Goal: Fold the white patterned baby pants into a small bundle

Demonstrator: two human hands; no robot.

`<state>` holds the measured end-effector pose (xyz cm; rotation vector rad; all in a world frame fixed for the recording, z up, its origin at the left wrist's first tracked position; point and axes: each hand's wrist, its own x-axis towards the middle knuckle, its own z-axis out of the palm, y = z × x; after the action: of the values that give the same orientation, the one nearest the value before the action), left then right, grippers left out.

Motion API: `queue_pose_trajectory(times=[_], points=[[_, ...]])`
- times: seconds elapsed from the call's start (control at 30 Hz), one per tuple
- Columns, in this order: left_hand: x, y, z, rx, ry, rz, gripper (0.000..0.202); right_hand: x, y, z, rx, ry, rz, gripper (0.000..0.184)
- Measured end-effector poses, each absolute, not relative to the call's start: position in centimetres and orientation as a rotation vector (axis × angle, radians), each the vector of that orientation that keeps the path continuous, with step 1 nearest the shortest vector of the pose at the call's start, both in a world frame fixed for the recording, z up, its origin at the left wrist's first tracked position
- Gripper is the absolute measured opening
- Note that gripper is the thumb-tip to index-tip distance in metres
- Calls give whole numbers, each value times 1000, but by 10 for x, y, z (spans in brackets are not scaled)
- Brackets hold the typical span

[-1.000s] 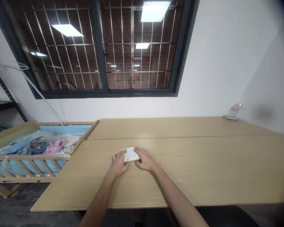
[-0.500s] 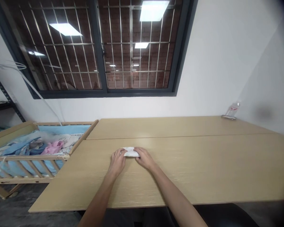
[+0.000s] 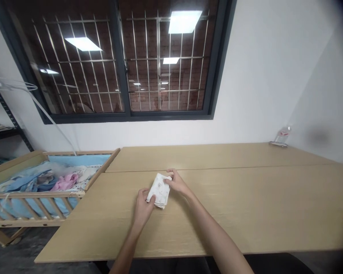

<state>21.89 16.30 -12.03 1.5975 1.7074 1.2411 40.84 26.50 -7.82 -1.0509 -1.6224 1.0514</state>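
Observation:
A small white folded cloth (image 3: 159, 189) with a faint printed pattern is tilted up over the table between my hands. Its stacked layers show along the lower edge. My left hand (image 3: 143, 207) grips the lower left corner, thumb on the front and fingers at the side. At the upper right corner, my right hand (image 3: 177, 183) pinches the cloth with its thumb on the front; the index finger arches above the edge and the other fingertips are hidden behind it.
The wooden table (image 3: 231, 205) spans the front, with a seam across it. A clear plastic bottle (image 3: 283, 134) leans in the far right corner beside a flat object. To the left stands a wooden crib (image 3: 37, 196) holding blue, pink and white clothes. A barred window (image 3: 125, 64) is ahead.
The folded cloth has gone from lying flat and sideways to being turned and tilted up, showing its broad face. My right hand has moved up to its top corner, my left hand slightly lower.

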Motion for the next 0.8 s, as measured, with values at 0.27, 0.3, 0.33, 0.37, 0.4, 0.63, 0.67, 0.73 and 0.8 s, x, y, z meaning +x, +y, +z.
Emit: queue_pose_trajectory(times=[0.27, 0.3, 0.33, 0.37, 0.4, 0.63, 0.67, 0.73, 0.8], points=[[242, 142, -117, 1723, 2107, 823, 30, 408, 283, -117, -1190, -1749, 972, 48], [243, 140, -114, 1742, 2134, 775, 29, 408, 284, -120, -1189, -1775, 943, 46], [244, 139, -112, 1751, 2149, 743, 29, 409, 284, -122, -1189, -1797, 914, 44], [244, 138, -110, 1761, 2166, 716, 30, 410, 284, -123, -1192, -1820, 890, 43], [244, 136, -109, 1782, 2194, 693, 31, 410, 284, -123, -1195, -1844, 867, 42], [263, 109, -127, 2167, 2169, 1040, 49, 408, 250, -88, -1051, -2128, 499, 55], [269, 104, -134, 2198, 2115, 1065, 55, 406, 241, -80, -991, -2226, 478, 58], [279, 98, -147, 2237, 2039, 1038, 64, 403, 222, -67, -853, -2438, 495, 58], [285, 95, -158, 2246, 2004, 956, 68, 400, 205, -57, -737, -2602, 551, 57]])
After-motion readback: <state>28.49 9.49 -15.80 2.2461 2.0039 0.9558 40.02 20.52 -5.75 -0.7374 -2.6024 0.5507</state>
